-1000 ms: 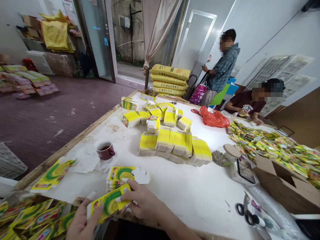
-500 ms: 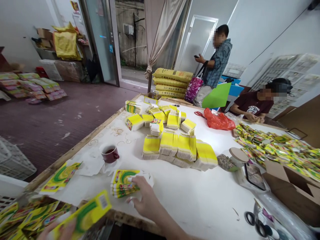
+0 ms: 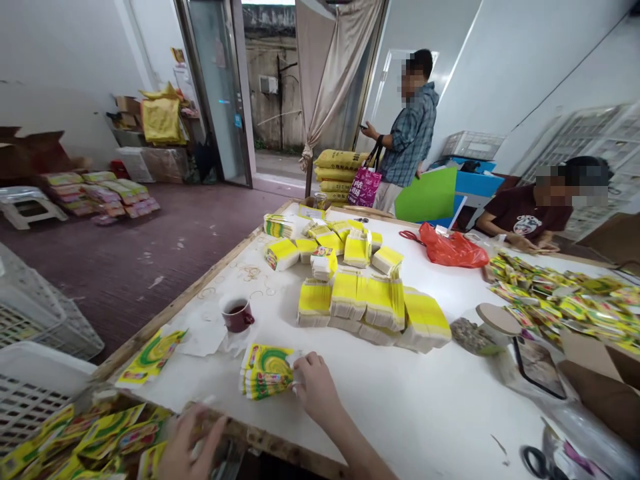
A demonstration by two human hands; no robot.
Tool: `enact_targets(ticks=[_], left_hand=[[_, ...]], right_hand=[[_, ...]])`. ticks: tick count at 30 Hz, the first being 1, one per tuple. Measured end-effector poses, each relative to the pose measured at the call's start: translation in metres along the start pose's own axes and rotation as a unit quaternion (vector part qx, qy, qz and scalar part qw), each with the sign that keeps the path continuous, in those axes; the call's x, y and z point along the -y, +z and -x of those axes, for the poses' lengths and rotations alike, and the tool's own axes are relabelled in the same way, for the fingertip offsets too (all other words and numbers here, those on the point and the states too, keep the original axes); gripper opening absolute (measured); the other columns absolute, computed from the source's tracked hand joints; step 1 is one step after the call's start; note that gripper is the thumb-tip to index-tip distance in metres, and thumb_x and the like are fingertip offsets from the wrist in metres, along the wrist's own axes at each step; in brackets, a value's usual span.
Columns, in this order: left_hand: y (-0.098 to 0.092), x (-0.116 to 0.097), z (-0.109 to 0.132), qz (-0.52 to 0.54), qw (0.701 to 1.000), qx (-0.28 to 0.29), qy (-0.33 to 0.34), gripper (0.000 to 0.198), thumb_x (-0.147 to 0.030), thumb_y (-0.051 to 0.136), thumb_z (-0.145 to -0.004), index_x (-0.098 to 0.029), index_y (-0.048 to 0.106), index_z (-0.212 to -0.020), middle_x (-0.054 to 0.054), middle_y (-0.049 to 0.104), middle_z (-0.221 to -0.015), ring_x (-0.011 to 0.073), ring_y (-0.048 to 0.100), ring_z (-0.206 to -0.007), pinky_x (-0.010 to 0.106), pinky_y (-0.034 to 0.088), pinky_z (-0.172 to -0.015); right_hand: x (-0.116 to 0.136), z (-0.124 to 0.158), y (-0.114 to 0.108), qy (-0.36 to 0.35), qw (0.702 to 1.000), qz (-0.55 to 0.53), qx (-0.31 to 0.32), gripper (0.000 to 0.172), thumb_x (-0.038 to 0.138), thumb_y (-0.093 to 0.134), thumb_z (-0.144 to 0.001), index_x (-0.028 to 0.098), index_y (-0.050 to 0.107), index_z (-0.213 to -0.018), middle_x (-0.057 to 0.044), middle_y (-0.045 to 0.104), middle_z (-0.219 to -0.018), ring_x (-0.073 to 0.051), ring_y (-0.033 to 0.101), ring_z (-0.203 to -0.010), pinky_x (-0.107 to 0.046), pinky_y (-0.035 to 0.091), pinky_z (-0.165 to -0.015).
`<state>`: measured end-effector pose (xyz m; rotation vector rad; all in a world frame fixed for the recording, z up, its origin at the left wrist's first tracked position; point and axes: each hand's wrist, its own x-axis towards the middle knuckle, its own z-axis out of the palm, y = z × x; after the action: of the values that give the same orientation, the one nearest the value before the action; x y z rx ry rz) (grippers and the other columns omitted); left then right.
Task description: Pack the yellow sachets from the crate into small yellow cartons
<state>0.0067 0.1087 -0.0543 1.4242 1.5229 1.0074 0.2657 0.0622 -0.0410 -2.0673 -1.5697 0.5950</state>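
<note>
A fanned stack of yellow-and-green printed packets (image 3: 266, 370) lies near the front of the white table. At its right end is my right hand (image 3: 317, 387), fingers curled in and pinching the packets' edge; the fingertips are partly hidden. My left hand (image 3: 193, 437) is at the table's front edge, slightly blurred, its fingers apart and nothing visible in them. Beside it, at lower left, is a heap of loose yellow packets (image 3: 107, 433). A few more flat yellow packets (image 3: 153, 357) lie on the table's left side.
A dark red mug (image 3: 237, 317) of dark liquid stands behind the stack. Bundled yellow packets (image 3: 367, 300) sit mid-table. At right are a red plastic bag (image 3: 453, 247), a packet pile (image 3: 565, 293) and a cardboard box (image 3: 595, 380). One person stands behind; another sits at right.
My left hand has let go of a yellow packet over the lower-left heap and opened. My right hand has shifted from the stack's top to its right end. The view has turned left.
</note>
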Motion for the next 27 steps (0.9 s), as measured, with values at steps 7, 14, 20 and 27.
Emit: enact_targets(ticks=[7,14,20,27], left_hand=[[0.069,0.014,-0.011,-0.196,0.955,0.101,0.199,0.044,-0.042,0.055,-0.081,-0.023,0.067,-0.118,0.015,0.061,-0.138,0.0381,0.057,-0.128,0.054,0.050,-0.104],[0.059,0.031,0.002,-0.199,0.952,0.096,0.212,0.038,-0.037,0.054,-0.085,-0.021,0.070,-0.116,0.015,0.061,-0.137,0.0350,0.058,-0.128,0.052,0.050,-0.106],[0.059,0.022,0.003,-0.166,0.962,0.110,0.188,0.038,-0.038,0.055,-0.084,-0.019,0.070,-0.114,0.018,0.060,-0.137,0.0385,0.057,-0.129,0.059,0.046,-0.109],[0.059,0.008,0.023,0.047,0.998,-0.016,0.048,0.064,-0.053,0.069,-0.076,-0.017,0.052,-0.126,0.021,0.057,-0.136,0.0387,0.058,-0.127,0.054,0.048,-0.107]], right_hand=[[0.012,-0.007,-0.011,0.012,0.999,0.039,0.001,0.039,0.011,0.069,-0.078,0.017,0.065,-0.117,-0.012,0.064,-0.120,-0.029,0.056,-0.113,-0.039,0.044,-0.099],[0.019,-0.009,-0.011,0.021,0.997,0.063,0.023,0.029,0.010,0.066,-0.081,0.016,0.067,-0.109,-0.014,0.065,-0.118,-0.031,0.056,-0.113,-0.041,0.044,-0.098],[0.021,-0.014,-0.005,0.023,0.998,0.052,0.020,0.034,0.007,0.068,-0.074,0.015,0.063,-0.107,-0.016,0.064,-0.116,-0.033,0.057,-0.110,-0.042,0.044,-0.094],[0.015,-0.004,-0.003,0.027,0.998,-0.060,-0.006,0.030,0.003,0.054,-0.076,0.021,0.052,-0.100,-0.006,0.067,-0.094,-0.023,0.064,-0.091,-0.030,0.045,-0.076]])
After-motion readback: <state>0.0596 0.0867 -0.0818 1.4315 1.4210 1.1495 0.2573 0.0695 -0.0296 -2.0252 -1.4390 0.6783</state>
